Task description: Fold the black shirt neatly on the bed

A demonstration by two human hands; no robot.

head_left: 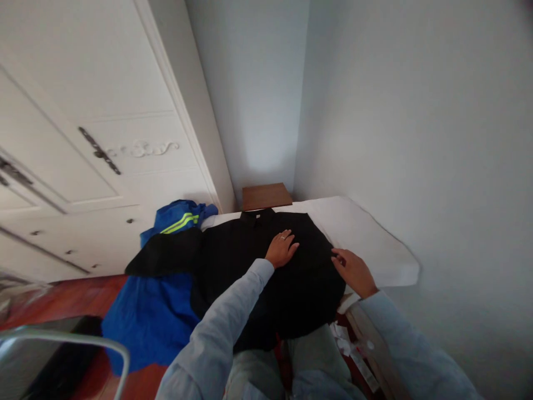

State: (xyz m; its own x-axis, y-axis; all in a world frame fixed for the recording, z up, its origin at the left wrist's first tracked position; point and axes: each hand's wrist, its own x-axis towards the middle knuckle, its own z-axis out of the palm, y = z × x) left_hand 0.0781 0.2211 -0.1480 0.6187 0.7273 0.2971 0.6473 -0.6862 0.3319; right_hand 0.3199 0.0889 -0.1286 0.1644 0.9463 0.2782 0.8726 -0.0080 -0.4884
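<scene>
A black collared shirt lies spread on a white-covered ironing-board-like surface, its collar at the far edge. One sleeve stretches out to the left, and the other sleeve cannot be made out. My left hand rests flat on the upper part of the shirt with fingers apart, a ring on one finger. At the shirt's right edge, my right hand has its fingers bent, with thumb and fingertips closed on the black cloth. Blue clothing with a yellow-green reflective band hangs beneath the black sleeve.
A white wardrobe with dark handles stands on the left. Behind the board is a brown wooden surface in the wall corner. A pale metal tube frame and a dark object are at lower left. White tags lie at lower right.
</scene>
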